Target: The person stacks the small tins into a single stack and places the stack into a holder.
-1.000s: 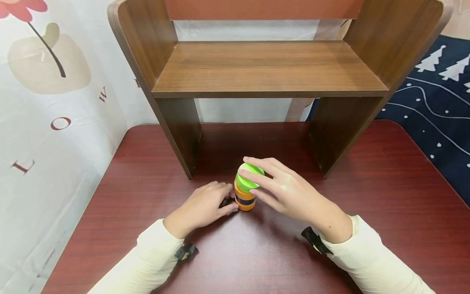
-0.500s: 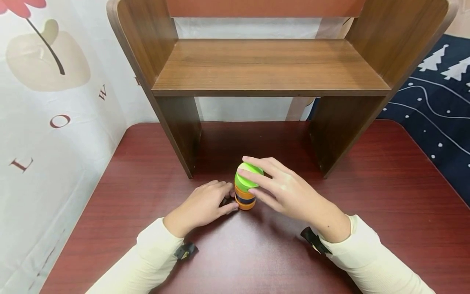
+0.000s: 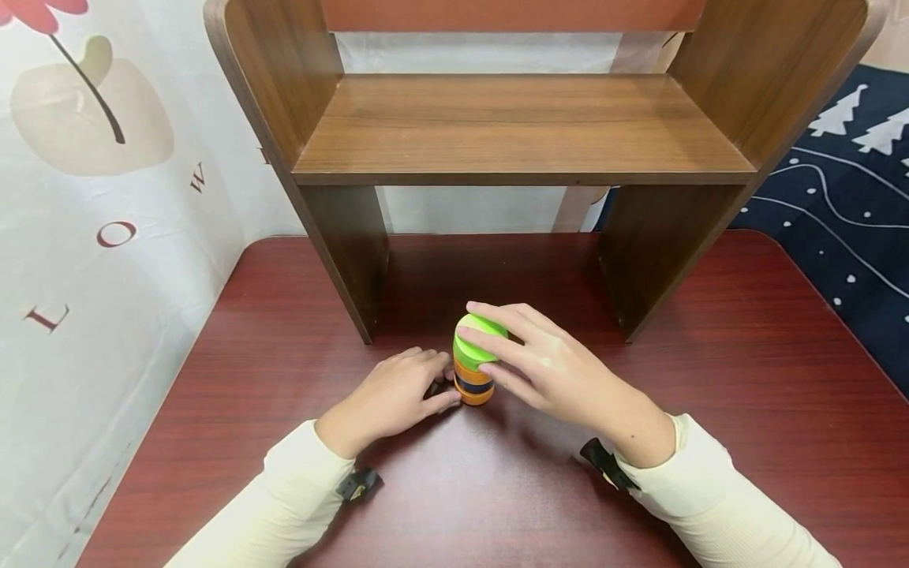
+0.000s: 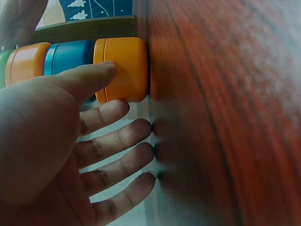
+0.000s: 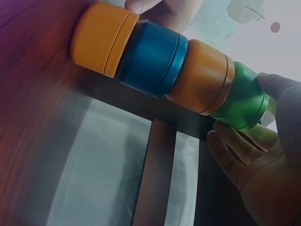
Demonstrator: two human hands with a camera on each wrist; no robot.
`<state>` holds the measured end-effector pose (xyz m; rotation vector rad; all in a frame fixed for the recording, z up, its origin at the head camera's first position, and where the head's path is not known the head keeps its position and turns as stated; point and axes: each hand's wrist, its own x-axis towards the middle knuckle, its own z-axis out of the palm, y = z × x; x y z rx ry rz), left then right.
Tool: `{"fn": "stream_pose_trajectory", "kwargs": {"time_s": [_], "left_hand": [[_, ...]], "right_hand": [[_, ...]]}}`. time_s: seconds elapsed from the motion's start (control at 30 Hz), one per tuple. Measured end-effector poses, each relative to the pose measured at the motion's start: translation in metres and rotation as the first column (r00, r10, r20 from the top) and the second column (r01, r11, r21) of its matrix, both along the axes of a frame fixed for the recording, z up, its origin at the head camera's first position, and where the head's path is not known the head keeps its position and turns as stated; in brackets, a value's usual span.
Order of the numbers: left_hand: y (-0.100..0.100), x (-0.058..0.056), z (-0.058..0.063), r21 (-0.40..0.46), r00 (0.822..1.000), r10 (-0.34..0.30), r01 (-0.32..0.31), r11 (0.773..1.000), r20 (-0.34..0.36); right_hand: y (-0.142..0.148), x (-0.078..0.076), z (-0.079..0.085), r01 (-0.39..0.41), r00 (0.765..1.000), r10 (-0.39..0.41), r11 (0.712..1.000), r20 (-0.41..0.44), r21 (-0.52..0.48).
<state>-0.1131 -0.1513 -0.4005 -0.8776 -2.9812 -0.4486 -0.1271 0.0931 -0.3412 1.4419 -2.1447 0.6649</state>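
Several small round tubs stand stacked upright on the red-brown table. The bottom tub is orange [image 5: 101, 37], then come a blue tub [image 5: 153, 59], a second orange tub [image 5: 202, 77] and a green tub [image 3: 463, 356] on top. My left hand [image 3: 398, 394] lies low beside the stack; its thumb and index finger pinch the bottom orange tub, while the other fingers spread close to the tabletop. From the right and above, my right hand [image 3: 557, 363] grips the green tub between thumb and fingers. Part of the green top is hidden under those fingers.
A brown wooden shelf unit [image 3: 525, 126] stands behind the stack, with its side panels reaching down to the table [image 3: 234, 379]. A white printed sheet [image 3: 64, 315] hangs at the left, and dark blue tree-patterned cloth [image 3: 838, 205] at the right.
The green tub, tilted and slightly raised a second ago, now sits level on the orange tub beneath it. My right hand has shifted slightly left; my left hand keeps its place.
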Motion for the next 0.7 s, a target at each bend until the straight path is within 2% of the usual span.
{"fn": "stream_pose_trajectory", "kwargs": {"time_s": [0.17,0.43,0.7], "left_hand": [[-0.0003,0.0001,0.0003,0.002,1.0,-0.001,0.001,1.0,0.002],[0.0,-0.0004,0.0006,0.004,1.0,-0.002,0.002,1.0,0.002],[-0.0004,-0.0004,-0.0002,0.002,1.0,0.0,0.0,1.0,0.004]], "right_hand": [[-0.0008,-0.0002,-0.0008,0.007,1.0,-0.007,1.0,-0.002,0.006],[0.0005,0.0008,-0.0007,0.022,0.999,-0.024,0.999,0.049,0.04],[-0.0006,-0.0001,-0.0016,0.008,1.0,-0.008,1.0,0.01,0.011]]}}
